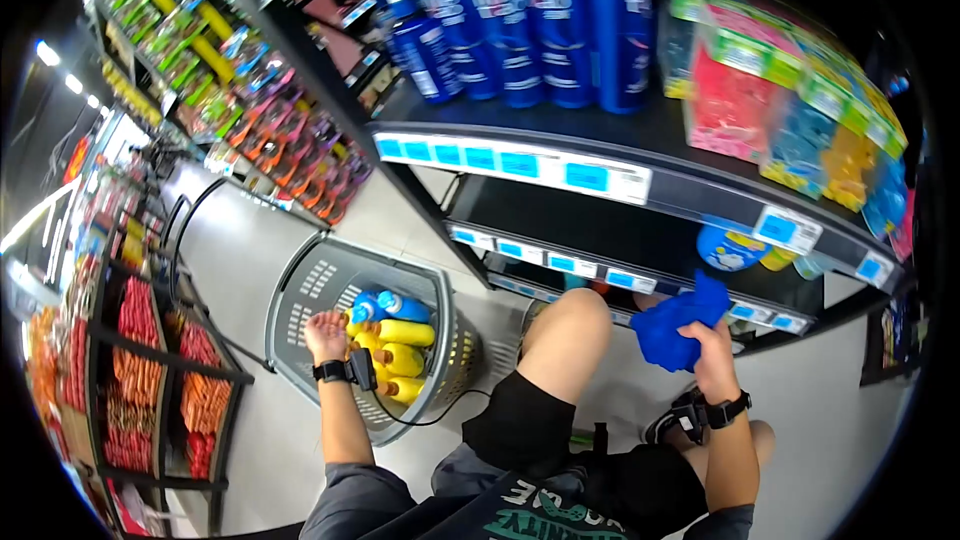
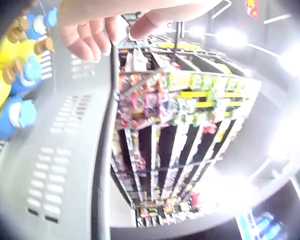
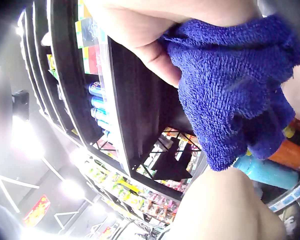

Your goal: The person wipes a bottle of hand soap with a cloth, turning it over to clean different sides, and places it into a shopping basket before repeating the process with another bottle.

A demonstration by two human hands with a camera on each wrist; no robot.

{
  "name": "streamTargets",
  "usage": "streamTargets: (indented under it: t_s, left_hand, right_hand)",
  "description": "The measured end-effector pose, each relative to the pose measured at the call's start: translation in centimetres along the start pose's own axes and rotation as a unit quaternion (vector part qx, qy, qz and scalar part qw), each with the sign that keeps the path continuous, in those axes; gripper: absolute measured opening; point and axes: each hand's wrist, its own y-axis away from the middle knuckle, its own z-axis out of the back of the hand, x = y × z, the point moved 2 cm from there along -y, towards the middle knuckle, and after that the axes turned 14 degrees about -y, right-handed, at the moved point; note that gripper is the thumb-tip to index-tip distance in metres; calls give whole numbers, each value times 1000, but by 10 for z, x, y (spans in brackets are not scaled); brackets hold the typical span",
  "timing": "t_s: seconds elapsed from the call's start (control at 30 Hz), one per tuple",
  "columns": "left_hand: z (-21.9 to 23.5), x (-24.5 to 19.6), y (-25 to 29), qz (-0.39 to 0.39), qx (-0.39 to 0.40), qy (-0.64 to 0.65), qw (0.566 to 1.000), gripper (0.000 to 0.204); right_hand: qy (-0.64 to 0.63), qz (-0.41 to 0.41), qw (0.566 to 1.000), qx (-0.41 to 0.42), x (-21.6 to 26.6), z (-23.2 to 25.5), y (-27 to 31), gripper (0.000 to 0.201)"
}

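Observation:
In the head view my right hand grips a crumpled blue cloth in front of the lower shelf. The right wrist view shows its looped terry pile, with the cloth bunched up and part of the fingers hidden behind it. My left hand is over the grey shopping basket, fingers loosely bent and holding nothing. Inside the basket lie several yellow bottles with brown caps and blue bottles. From the left wrist, the fingers hang near the basket's rim.
Blue spray bottles and hanging packs of colored cloths fill the upper shelf. A blue round tub sits on a lower one. My bent knee is between basket and cloth. A bin rack stands at the left.

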Motion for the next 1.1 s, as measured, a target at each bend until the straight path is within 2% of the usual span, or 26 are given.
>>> streamTargets:
  t_s: [0.07, 0.13, 0.23, 0.33, 0.4, 0.47, 0.53, 0.6, 0.67, 0.7, 0.73, 0.8, 0.87, 0.9, 0.93, 0.97, 1.0, 1.03, 1.07, 1.1]
  left_hand:
    - [7, 14, 9, 79, 9, -76, 994, 28]
    - [20, 37, -12, 104, 19, -158, 982, 31]
    - [31, 62, -38, 80, -35, -231, 969, 43]
    - [17, 78, -53, 77, 76, -206, 972, 43]
    - [-5, 92, -60, 66, 114, -244, 961, 39]
    - [-32, 96, -49, 117, 123, -276, 946, 47]
    - [-51, 109, -56, 176, 123, -200, 956, 59]
    - [-62, 116, -58, 158, 114, -151, 969, 67]
    - [-68, 122, -69, 201, 68, -41, 976, 65]
    - [-73, 114, -59, 181, 67, -31, 981, 64]
    - [-68, 116, -68, 171, 107, -48, 978, 77]
    - [-61, 122, -84, 199, 124, 6, 972, 70]
    - [-44, 135, -110, 299, 94, 49, 948, 69]
    - [-43, 135, -98, 275, 57, 36, 959, 57]
    - [-40, 134, -95, 259, 82, -24, 962, 54]
    - [-44, 132, -83, 209, 81, -36, 974, 51]
    - [-43, 129, -80, 222, 128, -38, 966, 50]
    - [-45, 127, -76, 189, 124, -72, 971, 49]
    - [-41, 127, -90, 218, 210, -75, 950, 49]
    - [-53, 118, -76, 199, 149, -96, 964, 41]
  right_hand:
    - [12, -10, 1000, -26, -6, 1, -2, 40]
    - [27, -13, 997, -66, -12, 4, -4, 40]
    - [21, -1, 998, -67, -20, 0, -7, 43]
    - [21, 7, 998, -57, -31, 5, -12, 44]
    - [12, 1, 998, -63, -35, 0, -12, 45]
    - [14, -7, 997, -75, -40, 2, -13, 44]
    - [22, -17, 998, -57, -41, 0, -15, 41]
    - [14, -5, 998, -65, -41, -7, -14, 41]
    - [7, -12, 998, -57, -39, -10, -16, 42]
    - [-2, -18, 999, -49, -39, -10, -16, 42]
    - [-12, -6, 998, -56, -42, -7, -18, 42]
    - [6, 4, 1000, -30, -46, 6, -26, 42]
    - [-1, -1, 999, -49, -47, 8, -29, 41]
    - [-4, -12, 1000, -15, -45, 8, -31, 40]
    - [-20, -10, 999, -29, -51, 16, -35, 39]
    - [-16, -12, 999, -28, -45, 12, -30, 38]
    - [-9, -17, 999, -26, -37, 6, -28, 37]
    - [-17, -5, 999, -31, -37, 7, -28, 36]
    - [-26, 2, 999, -37, -38, 10, -28, 36]
    - [-4, -18, 1000, -15, -32, 10, -27, 36]
